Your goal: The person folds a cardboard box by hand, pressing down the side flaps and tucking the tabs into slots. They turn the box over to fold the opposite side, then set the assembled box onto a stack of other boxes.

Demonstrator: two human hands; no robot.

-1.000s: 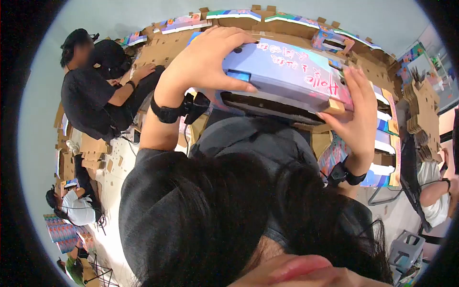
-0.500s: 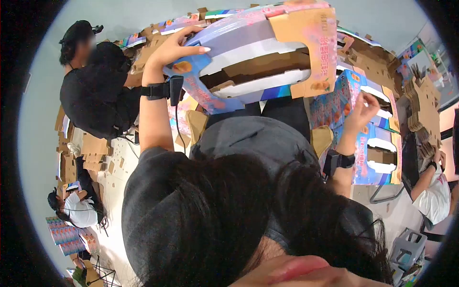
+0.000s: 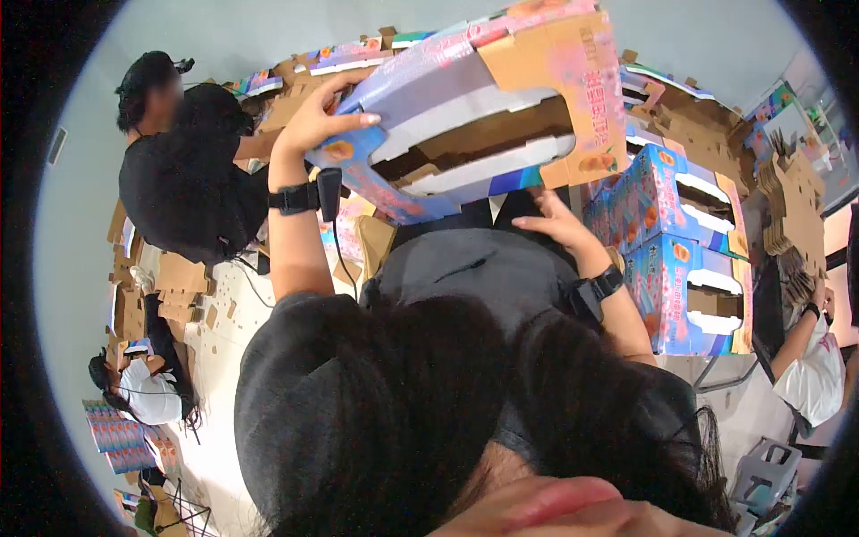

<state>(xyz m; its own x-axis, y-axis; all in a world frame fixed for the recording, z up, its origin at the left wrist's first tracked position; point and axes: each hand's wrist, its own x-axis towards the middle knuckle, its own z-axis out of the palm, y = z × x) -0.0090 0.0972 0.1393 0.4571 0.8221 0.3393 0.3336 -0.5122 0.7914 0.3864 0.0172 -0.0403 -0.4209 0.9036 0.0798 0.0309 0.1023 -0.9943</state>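
A printed blue and pink cardboard box [image 3: 483, 98] with a long cut-out window is raised and tilted in front of me. My left hand [image 3: 324, 112] grips its lower left corner, with the thumb across the printed face. My right hand [image 3: 557, 222] sits under the box's lower right edge with fingers spread, touching or just below the cardboard. Both wrists carry black bands. My dark hair and grey top fill the lower part of the view.
Finished boxes [image 3: 684, 242] are stacked at my right. Flat cardboard blanks [image 3: 698, 125] are piled behind. A person in black [image 3: 183, 183] stands at the left; another person [image 3: 134, 389] sits on the floor among scraps. A person's arm [image 3: 810, 358] is at the right.
The box went from lying flat between both hands to being raised and tilted. My right hand let go of its right end and moved under the lower edge.
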